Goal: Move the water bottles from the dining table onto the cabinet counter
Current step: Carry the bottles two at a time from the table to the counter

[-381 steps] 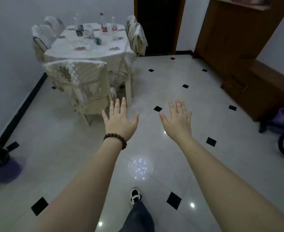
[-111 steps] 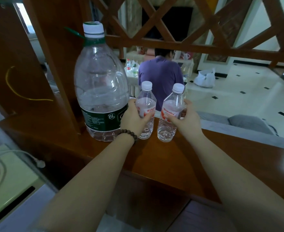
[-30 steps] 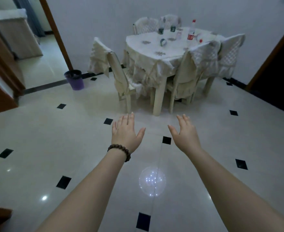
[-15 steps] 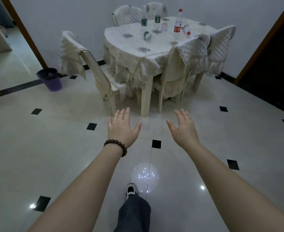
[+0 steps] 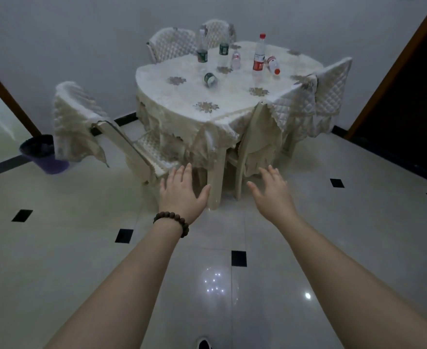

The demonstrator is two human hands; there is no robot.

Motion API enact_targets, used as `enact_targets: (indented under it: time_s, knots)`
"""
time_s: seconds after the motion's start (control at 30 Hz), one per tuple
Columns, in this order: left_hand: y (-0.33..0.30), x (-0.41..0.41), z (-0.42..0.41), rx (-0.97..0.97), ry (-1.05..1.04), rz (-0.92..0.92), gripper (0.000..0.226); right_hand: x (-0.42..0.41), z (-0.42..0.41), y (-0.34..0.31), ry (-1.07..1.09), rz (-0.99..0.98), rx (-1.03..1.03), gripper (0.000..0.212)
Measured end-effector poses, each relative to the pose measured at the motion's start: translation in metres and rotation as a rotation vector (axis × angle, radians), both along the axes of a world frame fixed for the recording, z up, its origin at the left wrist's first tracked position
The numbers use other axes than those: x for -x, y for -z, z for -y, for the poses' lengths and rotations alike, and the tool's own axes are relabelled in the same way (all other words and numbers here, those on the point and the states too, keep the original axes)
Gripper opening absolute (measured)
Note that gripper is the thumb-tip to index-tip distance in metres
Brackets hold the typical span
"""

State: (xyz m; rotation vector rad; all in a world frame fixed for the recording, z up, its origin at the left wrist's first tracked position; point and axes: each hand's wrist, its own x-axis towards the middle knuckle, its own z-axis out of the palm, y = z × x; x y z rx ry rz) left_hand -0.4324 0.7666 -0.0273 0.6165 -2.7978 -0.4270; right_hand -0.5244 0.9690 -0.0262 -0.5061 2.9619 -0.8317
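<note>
The dining table (image 5: 197,96), under a cream cloth, stands ahead against the wall. Several water bottles are on it: a tall red-capped one (image 5: 259,56) upright, a red-capped one (image 5: 273,65) lying on its side, two green-labelled ones (image 5: 202,50) (image 5: 223,52) upright, a green-labelled one (image 5: 210,79) lying down, and a small clear one (image 5: 236,59). My left hand (image 5: 182,191), with a bead bracelet at the wrist, and my right hand (image 5: 273,191) are held out over the floor short of the table, both empty with fingers spread. The cabinet counter is out of view.
Covered chairs surround the table: one pulled out at the left (image 5: 101,137), one at the near right corner (image 5: 260,137), others behind. A purple bin (image 5: 43,154) sits by the left doorway. A dark doorway (image 5: 409,109) is at the right. Tiled floor lies between me and the table.
The table has come closer and larger in view as I walk toward it. Both hands stay empty and spread in front of me.
</note>
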Motion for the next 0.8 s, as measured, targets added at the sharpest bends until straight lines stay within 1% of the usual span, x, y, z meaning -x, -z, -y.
enact_targets:
  time_s: [0.2, 0.37, 0.57, 0.8]
  knots:
    - [-0.004, 0.083, 0.036, 0.021, 0.033, 0.001, 0.075, 0.079, 0.032, 0.001, 0.062, -0.011, -0.003, 0.06]
    - [0.004, 0.168, 0.056, 0.011, 0.052, 0.019, 0.076, 0.157, 0.052, 0.008, 0.055, -0.013, 0.009, 0.06]
    - [0.015, 0.295, 0.07, 0.009, 0.067, 0.032, 0.076, 0.28, 0.072, 0.015, 0.066, -0.013, 0.036, 0.06]
    - [0.006, 0.439, 0.091, 0.003, 0.053, 0.043, 0.075, 0.428, 0.102, -0.003, 0.018, -0.023, 0.067, 0.059]
